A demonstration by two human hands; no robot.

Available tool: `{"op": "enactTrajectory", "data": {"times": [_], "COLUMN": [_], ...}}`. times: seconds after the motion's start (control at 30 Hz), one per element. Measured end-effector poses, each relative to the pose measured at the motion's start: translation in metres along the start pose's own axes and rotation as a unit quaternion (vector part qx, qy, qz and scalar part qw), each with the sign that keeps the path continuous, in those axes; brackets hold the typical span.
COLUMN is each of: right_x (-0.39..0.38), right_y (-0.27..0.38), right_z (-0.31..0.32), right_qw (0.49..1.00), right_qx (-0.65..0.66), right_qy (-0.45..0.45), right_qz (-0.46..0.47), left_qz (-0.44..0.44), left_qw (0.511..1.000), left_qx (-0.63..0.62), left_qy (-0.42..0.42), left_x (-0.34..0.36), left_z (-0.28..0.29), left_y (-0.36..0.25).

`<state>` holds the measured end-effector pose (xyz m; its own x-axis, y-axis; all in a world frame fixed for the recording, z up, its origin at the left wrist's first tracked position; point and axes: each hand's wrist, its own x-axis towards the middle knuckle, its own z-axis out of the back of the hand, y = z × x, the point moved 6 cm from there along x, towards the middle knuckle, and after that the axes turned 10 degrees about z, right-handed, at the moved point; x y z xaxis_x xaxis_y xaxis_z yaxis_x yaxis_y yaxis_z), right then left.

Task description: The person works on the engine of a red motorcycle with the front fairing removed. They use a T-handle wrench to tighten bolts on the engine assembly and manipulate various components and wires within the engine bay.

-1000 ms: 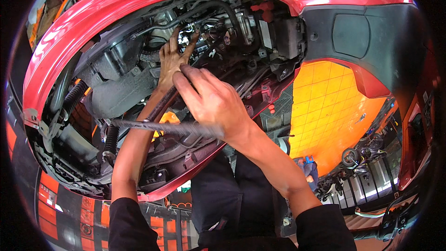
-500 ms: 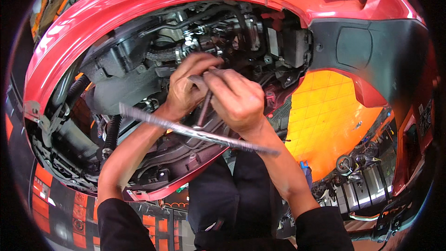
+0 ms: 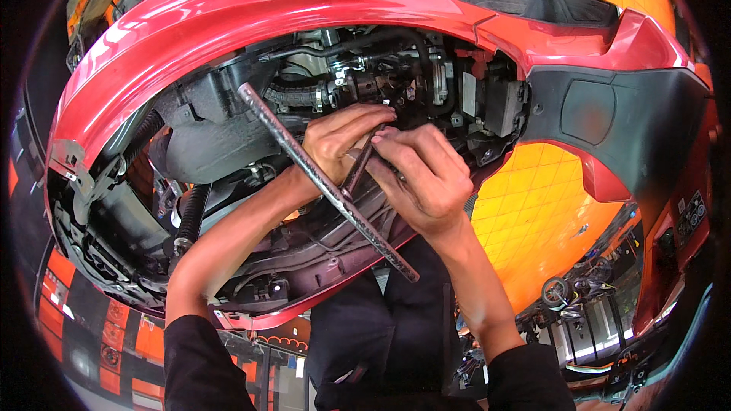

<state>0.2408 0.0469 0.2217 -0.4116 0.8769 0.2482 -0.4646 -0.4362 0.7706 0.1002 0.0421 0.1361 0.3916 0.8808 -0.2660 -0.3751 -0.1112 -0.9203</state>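
**Holding a long steel bar at the open front of a red car**

Gripping close together, both hands meet at the middle of the engine opening. The left hand [image 3: 335, 141] is closed around the long grey steel bar [image 3: 327, 190], which is rough and slightly speckled and runs slanted from upper left to lower right. The right hand [image 3: 422, 175] pinches a short dark metal shaft [image 3: 358, 171] that stands across the bar like the stem of a T-shaped wrench; I judge this grip keeps the tool steady on a fastener, which is hidden. Around them sit black plastic housings [image 3: 205, 144], ribbed rubber hoses [image 3: 190, 213] and metal brackets. The glossy red curved bumper shell [image 3: 228, 15] frames the opening, above an orange tiled floor [image 3: 533, 213].
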Motion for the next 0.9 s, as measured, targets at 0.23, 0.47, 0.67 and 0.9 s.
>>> {"op": "enactTrajectory", "data": {"times": [0.23, 0.47, 0.67, 0.9], "right_x": [0.01, 0.016, 0.064, 0.082], "right_y": [0.029, 0.051, 0.12, 0.109], "right_z": [-0.004, 0.019, 0.025, 0.015], "right_qw": [0.992, 0.988, 0.905, 0.906], "right_qx": [0.016, -0.024, -0.21, -0.223], "right_qy": [0.108, 0.143, 0.342, 0.355], "right_qz": [0.066, -0.05, 0.144, -0.057], "left_qz": [-0.074, -0.083, -0.07, 0.007], "left_qw": [0.997, 0.995, 0.997, 0.99], "left_qx": [0.029, -0.04, -0.02, -0.092], "left_qy": [-0.013, -0.041, -0.036, -0.11], "left_x": [-0.01, -0.024, -0.031, -0.02], "left_z": [-0.009, -0.019, -0.024, -0.016], "left_y": [-0.001, -0.002, -0.001, -0.01]}}
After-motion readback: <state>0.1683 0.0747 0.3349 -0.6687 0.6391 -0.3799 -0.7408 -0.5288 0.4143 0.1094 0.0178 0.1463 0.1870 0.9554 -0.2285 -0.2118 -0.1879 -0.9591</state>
